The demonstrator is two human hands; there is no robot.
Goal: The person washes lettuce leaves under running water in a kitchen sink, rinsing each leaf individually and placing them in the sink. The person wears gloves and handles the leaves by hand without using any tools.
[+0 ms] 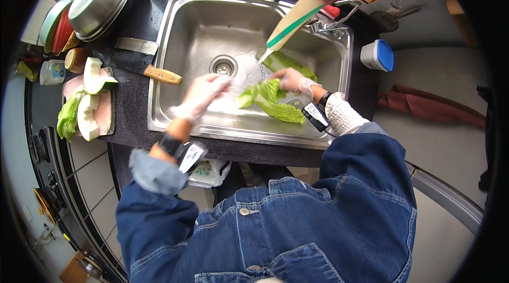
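Over the steel sink, my right hand in a clear plastic glove is closed on a green lettuce leaf. More lettuce leaves lie in the basin below and behind that hand. Water runs from a cream spout hose with a green stripe beside the held leaf. My left hand, also gloved, is over the left part of the basin near the drain. Motion blurs its fingers, and I cannot make out anything in them.
A cleaver lies left of the sink, its wooden handle reaching the rim. Further left, a pink tray bears pale melon pieces and lettuce. Metal bowls stand behind. A blue-lidded tub is at right.
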